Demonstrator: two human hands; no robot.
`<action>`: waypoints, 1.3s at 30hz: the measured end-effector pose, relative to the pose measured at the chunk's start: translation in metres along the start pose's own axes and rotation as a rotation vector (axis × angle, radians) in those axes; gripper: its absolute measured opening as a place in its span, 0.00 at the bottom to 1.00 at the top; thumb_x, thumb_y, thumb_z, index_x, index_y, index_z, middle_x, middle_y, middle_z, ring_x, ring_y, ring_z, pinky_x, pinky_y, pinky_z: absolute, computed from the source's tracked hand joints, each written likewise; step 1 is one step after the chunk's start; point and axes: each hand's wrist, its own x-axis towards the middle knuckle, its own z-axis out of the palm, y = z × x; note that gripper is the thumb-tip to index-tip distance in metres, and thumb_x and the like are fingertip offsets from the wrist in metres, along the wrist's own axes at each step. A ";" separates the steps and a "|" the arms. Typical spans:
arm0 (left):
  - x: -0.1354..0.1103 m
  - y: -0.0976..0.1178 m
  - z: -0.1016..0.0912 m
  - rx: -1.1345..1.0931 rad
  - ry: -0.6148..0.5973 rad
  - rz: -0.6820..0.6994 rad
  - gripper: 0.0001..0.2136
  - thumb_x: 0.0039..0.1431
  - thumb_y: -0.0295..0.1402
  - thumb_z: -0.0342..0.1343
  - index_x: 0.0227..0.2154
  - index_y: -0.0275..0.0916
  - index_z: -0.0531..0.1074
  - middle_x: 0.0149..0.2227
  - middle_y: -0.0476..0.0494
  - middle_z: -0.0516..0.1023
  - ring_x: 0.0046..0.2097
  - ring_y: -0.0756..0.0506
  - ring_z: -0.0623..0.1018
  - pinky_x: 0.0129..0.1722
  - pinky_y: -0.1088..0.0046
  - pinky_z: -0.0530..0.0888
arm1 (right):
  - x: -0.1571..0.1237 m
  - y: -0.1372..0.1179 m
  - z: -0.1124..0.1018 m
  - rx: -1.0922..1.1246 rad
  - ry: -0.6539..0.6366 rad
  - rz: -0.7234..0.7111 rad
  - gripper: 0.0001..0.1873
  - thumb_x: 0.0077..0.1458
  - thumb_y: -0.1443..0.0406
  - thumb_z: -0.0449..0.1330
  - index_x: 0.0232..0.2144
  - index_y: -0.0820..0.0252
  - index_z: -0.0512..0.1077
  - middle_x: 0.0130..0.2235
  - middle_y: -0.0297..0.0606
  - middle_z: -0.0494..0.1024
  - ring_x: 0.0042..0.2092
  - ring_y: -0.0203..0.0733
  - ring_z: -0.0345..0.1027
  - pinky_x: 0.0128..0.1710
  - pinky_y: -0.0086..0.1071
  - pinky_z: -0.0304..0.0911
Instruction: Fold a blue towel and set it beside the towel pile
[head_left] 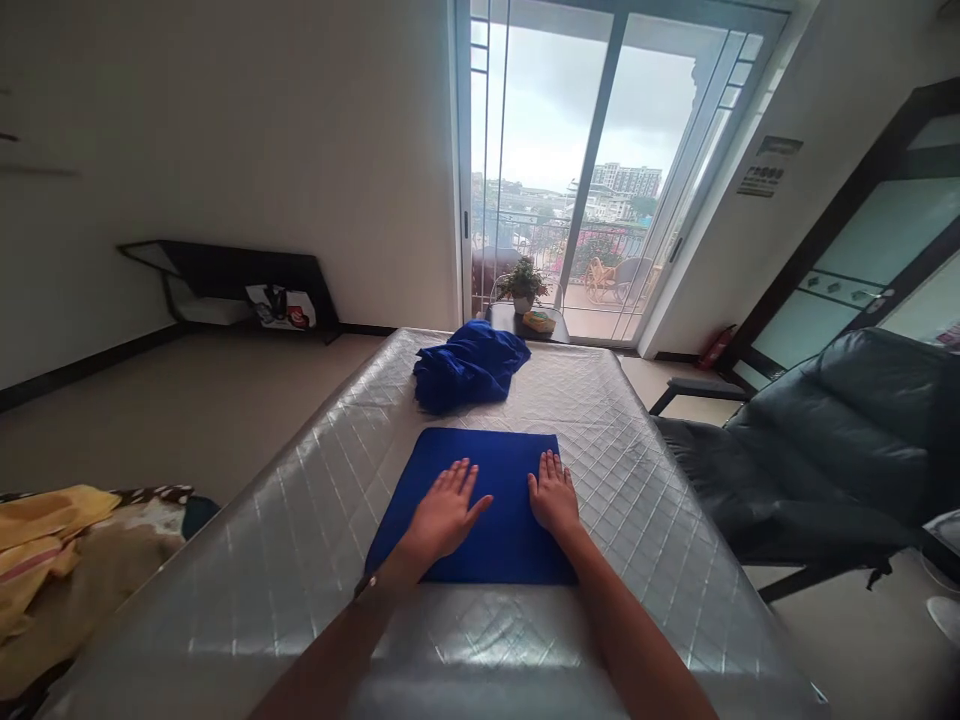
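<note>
**Q:** What is the current hand position?

**A:** The left hand (442,515) and right hand (553,495) lie palm-down, side by side, on a folded blue cloth (499,500). The cloth sits near the front edge of a quilted silver padded bed (660,530), and its rectangular shape has squared corners.

**Q:** State the condition of the fingers.

**A:** The left fingers (461,482) are spread apart and the right fingers (553,465) are slightly apart. Both sets lie flat on the cloth and are not clamped on anything.

**Q:** Identify the surrounding materials.

**A:** The cloth has a soft, matte nap. The bed cover is glossy, with stitched diamond quilting. A bunched blue cloth (469,367) lies in loose folds farther along the bed, well apart from the hands.

**Q:** What else lies near the bed?

**A:** On the left is crumpled yellow patterned fabric (45,540). On the right is a black leather reclining chair (825,450). Beyond the far end, a potted plant (523,285) stands on a small side table (510,320) before a glass sliding door (600,150).
</note>
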 end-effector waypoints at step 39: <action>0.032 -0.091 0.021 0.060 0.019 -0.266 0.39 0.67 0.56 0.25 0.68 0.29 0.52 0.70 0.33 0.49 0.70 0.38 0.50 0.67 0.56 0.52 | 0.063 0.004 -0.004 -0.016 -0.030 0.007 0.34 0.68 0.57 0.36 0.69 0.72 0.45 0.71 0.42 0.43 0.71 0.43 0.33 0.68 0.37 0.32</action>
